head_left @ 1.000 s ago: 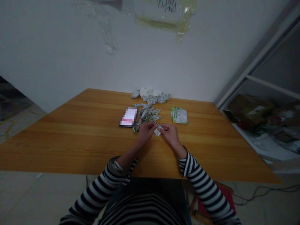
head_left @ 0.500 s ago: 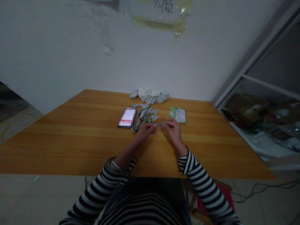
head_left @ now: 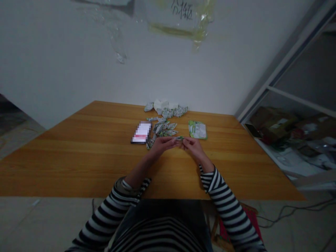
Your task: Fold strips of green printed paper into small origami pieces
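Currently my left hand and right hand are together, pinching a folded paper strip just in front of the pile of folded pieces on the surface.

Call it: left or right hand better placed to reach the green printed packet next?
Right, probably. The right hand sits just below the green printed packet, while the left hand is farther off, beside the pile of folded paper pieces. Both hands pinch a small folded strip, so the right would need to release it first.

Folded wrappers ahead (phone leftward)
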The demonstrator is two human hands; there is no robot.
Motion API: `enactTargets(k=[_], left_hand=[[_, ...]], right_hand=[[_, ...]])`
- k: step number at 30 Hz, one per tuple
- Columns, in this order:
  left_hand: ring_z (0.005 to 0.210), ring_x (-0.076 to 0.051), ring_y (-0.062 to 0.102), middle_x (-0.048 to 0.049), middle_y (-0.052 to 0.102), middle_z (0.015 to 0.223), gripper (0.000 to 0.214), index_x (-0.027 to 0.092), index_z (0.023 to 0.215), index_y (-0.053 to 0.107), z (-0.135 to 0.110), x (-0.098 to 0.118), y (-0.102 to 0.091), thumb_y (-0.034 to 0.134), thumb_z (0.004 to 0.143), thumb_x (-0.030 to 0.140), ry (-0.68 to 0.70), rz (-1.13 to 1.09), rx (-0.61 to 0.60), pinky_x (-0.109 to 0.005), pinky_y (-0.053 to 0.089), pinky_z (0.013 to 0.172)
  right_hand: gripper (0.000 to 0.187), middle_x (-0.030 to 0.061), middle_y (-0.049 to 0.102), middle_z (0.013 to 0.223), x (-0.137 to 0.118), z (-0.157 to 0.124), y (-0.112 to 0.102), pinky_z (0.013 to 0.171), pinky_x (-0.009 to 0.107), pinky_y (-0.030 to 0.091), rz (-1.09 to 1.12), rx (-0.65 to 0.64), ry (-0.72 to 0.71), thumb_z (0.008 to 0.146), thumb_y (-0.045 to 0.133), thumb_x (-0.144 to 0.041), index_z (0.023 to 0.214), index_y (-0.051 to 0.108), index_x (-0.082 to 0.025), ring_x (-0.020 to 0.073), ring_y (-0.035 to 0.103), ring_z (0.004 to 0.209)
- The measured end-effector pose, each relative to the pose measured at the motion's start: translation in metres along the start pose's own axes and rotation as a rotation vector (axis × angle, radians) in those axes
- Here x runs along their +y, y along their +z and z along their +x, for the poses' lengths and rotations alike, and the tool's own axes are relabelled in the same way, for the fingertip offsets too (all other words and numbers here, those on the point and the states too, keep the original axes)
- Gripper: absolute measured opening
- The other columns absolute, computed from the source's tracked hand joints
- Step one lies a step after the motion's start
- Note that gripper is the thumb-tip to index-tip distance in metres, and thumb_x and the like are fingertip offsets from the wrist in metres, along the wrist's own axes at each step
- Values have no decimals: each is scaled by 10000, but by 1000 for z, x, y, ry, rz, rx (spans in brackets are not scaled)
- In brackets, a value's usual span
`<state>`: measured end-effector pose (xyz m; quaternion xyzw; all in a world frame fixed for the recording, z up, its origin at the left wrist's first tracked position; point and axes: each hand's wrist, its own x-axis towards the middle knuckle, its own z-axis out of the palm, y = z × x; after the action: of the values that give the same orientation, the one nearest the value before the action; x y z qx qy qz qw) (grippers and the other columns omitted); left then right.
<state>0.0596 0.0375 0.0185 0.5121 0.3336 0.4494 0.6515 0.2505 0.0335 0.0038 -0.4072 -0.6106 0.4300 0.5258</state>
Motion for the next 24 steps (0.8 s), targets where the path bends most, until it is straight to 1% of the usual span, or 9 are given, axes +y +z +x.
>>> enactTargets(k=[3,5,7,10,12,14,17,21,24], left_hand=[[942,-240,708,-132,754,1016,449,125,1026,740,2,-2,-3,777,694,426,1,-20,3,-370,518,917],[921,-236,711,-123,758,1000,440,126,1010,746,3,-5,-4,799,669,398,13,-7,16,-371,519,913],[888,-229,714,-107,766,968,425,126,971,756,4,-8,-4,830,626,364,26,20,28,-368,521,905],[849,-221,714,-85,776,921,389,128,892,771,5,-12,-4,862,565,319,50,67,52,-355,522,898],[829,-219,715,-77,779,900,372,131,869,776,6,-12,-6,863,557,313,68,98,77,-352,527,886],[799,-224,716,-80,781,868,367,127,861,780,6,-11,-8,859,557,317,78,132,97,-356,540,852],[752,-229,715,-88,781,819,361,121,835,787,6,-10,-12,868,532,300,87,183,104,-349,554,797],[723,-209,707,-79,782,796,290,136,774,794,7,-9,-13,868,532,277,109,228,114,-310,549,776],[690,-204,694,-65,779,756,254,150,738,796,7,-7,-12,865,536,287,118,236,130,-301,548,737]], right_hand=[[387,34,701,687,-7,-4,1,547,242,442,75,-71,41,789,671,-468,1036,741,-179,127,566,565],[361,37,723,750,-8,-6,1,579,236,458,151,-87,87,761,706,-388,1063,736,-193,119,582,591],[329,31,731,757,-7,-6,2,586,231,467,203,-70,128,720,728,-334,1019,752,-197,112,585,584],[273,15,721,672,-2,-4,5,557,228,470,203,-22,141,670,755,-314,914,777,-192,105,574,530],[286,9,720,641,0,-2,7,542,233,478,192,-17,139,624,794,-307,885,782,-192,106,575,507],[310,15,733,655,1,-2,7,543,248,500,187,-19,137,576,829,-308,861,786,-195,117,596,513],[309,25,742,651,0,-2,6,546,270,532,184,-18,135,529,856,-331,796,788,-192,138,626,518],[289,34,742,635,1,-2,7,560,292,561,180,22,125,533,847,-402,697,766,-178,157,653,525],[302,29,737,628,3,0,9,564,293,566,168,70,109,551,833,-434,674,741,-174,159,659,531]])
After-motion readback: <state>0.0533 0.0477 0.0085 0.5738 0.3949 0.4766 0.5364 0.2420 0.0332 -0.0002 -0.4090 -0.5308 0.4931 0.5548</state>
